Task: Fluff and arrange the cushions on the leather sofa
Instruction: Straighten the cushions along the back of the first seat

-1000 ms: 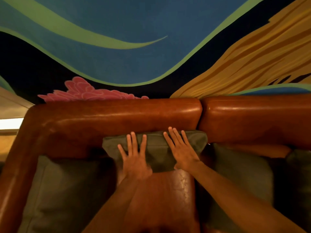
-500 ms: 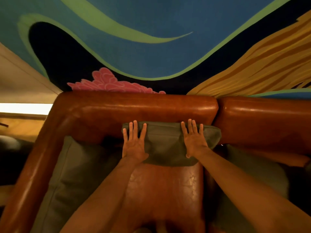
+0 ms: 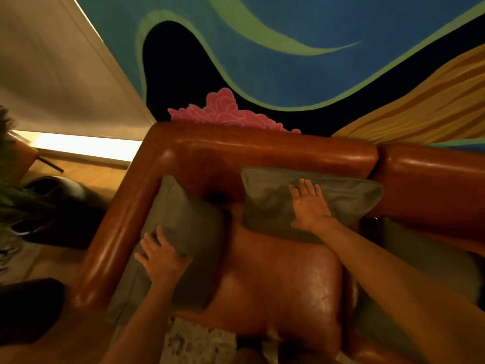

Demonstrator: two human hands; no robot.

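Head view: flat palms (image 3: pixel 309 206) on cushions (image 3: pixel 265 198)

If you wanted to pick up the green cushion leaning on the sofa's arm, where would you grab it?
Probably by its near and far side edges, coming from the front with both hands. The cushion by the armrest leans tilted against the armrest, so its back is blocked, and the left hand already lies on its face.
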